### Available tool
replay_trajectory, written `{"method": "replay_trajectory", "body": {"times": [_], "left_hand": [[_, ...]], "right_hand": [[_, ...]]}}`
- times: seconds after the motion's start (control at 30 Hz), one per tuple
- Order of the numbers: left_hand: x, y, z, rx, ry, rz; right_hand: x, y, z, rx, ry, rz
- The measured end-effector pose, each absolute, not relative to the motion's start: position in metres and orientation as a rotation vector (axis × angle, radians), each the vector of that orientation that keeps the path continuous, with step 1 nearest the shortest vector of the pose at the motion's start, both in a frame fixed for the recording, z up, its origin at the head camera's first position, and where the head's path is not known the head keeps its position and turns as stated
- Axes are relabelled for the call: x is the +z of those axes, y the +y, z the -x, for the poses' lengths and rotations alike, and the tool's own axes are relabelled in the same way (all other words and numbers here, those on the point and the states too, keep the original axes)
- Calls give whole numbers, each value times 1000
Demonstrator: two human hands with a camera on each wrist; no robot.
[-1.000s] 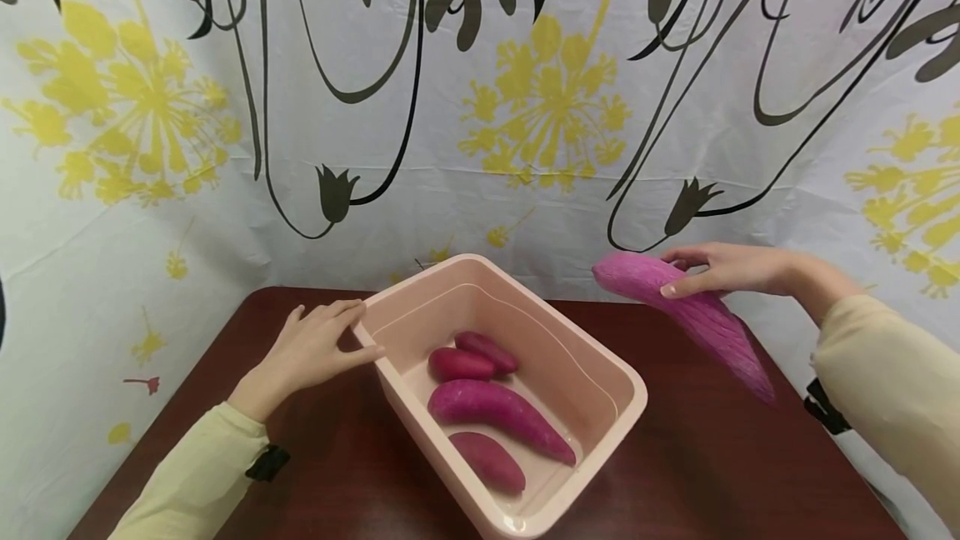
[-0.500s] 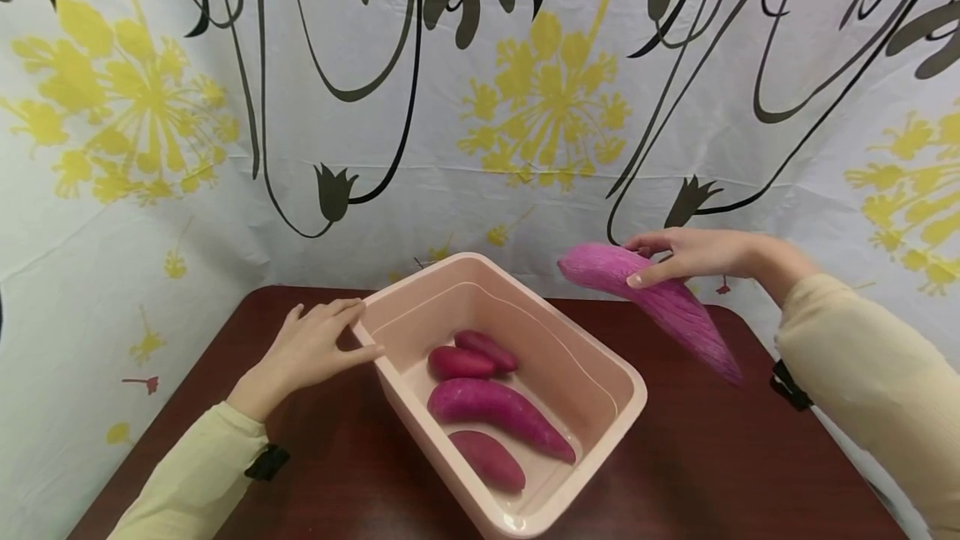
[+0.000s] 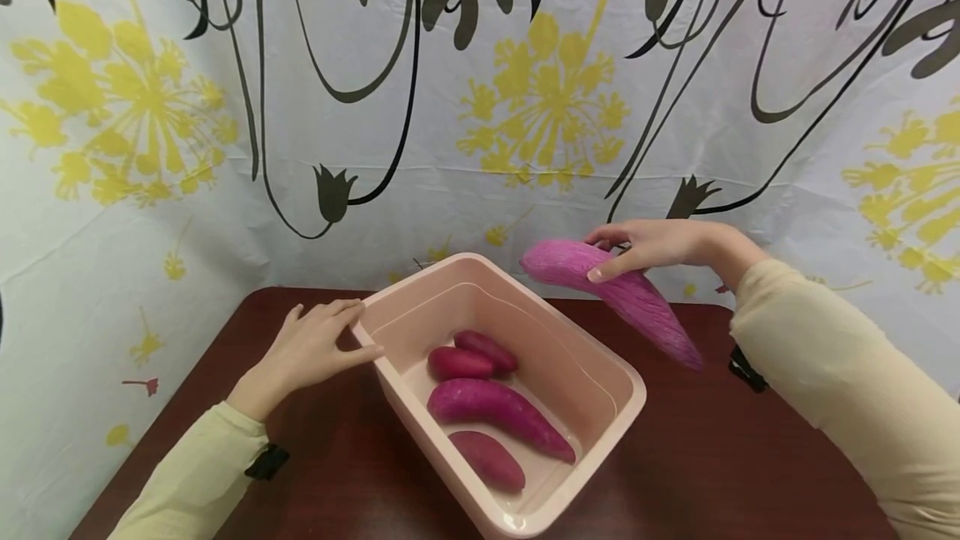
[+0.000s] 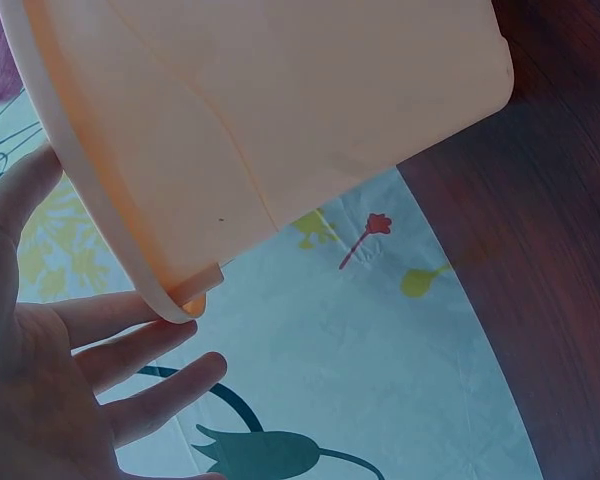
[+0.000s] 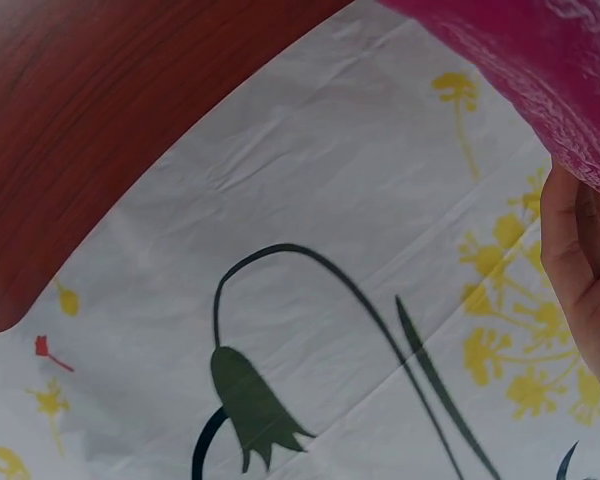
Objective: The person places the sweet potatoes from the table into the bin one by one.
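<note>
My right hand point(image 3: 660, 244) pinches a long purple sweet potato point(image 3: 645, 307) between thumb and fingers, its surface wrinkled like film. It is raised beside the far right rim of a pale pink plastic bin point(image 3: 570, 307), thin end slanting down to the right. In the right wrist view, the sweet potato point(image 5: 520, 70) fills the upper right corner. My left hand point(image 3: 307, 352) rests on the bin's left corner, thumb and fingers spread along the rim. The left wrist view shows those fingers point(image 4: 160, 400) fairly straight, one touching the rim's corner.
Inside the bin lie several reddish-purple sweet potatoes, including a large curved one point(image 3: 498, 415) and a shorter one point(image 3: 491, 461). The bin stands askew on a dark red-brown table point(image 3: 720, 457). A white flowered cloth point(image 3: 450, 132) hangs behind.
My right hand has carried the wrinkled sweet potato leftward and slightly up, closer to the bin's far right rim. My left hand and the bin have stayed in place.
</note>
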State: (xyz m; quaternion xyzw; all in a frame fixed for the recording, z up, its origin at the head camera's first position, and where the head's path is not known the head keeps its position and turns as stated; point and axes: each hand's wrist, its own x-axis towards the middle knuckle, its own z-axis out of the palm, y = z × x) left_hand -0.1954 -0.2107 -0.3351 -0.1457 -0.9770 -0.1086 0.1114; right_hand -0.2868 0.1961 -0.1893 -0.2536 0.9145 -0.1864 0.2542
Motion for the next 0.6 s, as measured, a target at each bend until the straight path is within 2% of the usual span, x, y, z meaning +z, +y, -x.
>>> {"method": "replay_trajectory", "body": {"times": [0.6], "left_hand": [[-335,-211,196,-308,-2855,442]], "right_hand": [[-193,134,292,-518,2343,784]]}}
